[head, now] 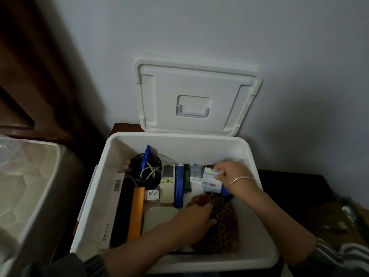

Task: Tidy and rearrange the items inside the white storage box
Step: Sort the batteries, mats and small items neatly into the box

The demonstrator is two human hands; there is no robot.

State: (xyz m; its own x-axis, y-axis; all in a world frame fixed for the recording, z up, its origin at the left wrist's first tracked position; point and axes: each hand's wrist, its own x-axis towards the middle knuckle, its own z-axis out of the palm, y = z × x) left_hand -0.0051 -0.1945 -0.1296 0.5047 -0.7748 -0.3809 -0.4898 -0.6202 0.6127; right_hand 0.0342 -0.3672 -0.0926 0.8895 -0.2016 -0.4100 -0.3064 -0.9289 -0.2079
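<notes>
The white storage box [257, 198] stands open below me. My right hand [231, 173] grips a small white and blue carton [211, 181] near the back right of the box. My left hand [194, 222] rests on a brown patterned pouch [223, 226] on the box floor, fingers closed on its edge. Lined up along the back are a white remote [167, 182], a blue stick [178, 186], a dark green tube [187, 179] and a silver packet [195, 171]. A black cup [145, 166] holds a white cable and a blue pen.
The box lid [196, 96] leans upright against the wall behind. At the left side of the box lie a long white carton [111, 212], a black bar [122, 212], an orange bar [136, 212] and a white charger plug [151, 195]. A lined bin [28, 186] stands left.
</notes>
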